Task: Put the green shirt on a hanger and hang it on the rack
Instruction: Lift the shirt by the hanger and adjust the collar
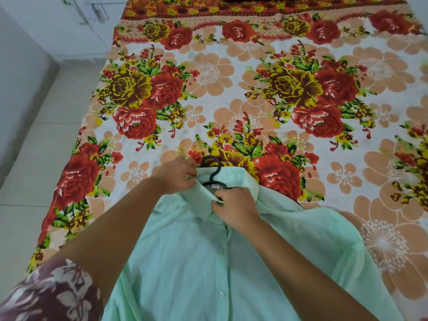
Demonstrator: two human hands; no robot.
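A pale green button-up shirt (185,262) lies front up on the bed, collar away from me. A black plastic hanger (212,169) sits inside the neck, its hook sticking out past the collar; its arms are hidden under the cloth. My left hand (177,176) pinches the left side of the collar. My right hand (234,205) grips the collar and placket just right of the hanger's neck. No rack is in view.
The bed is covered by a floral sheet (243,89) in red, yellow and peach. A pale tiled floor (34,147) runs along its left side, with white cabinet doors (76,22) at the far left corner.
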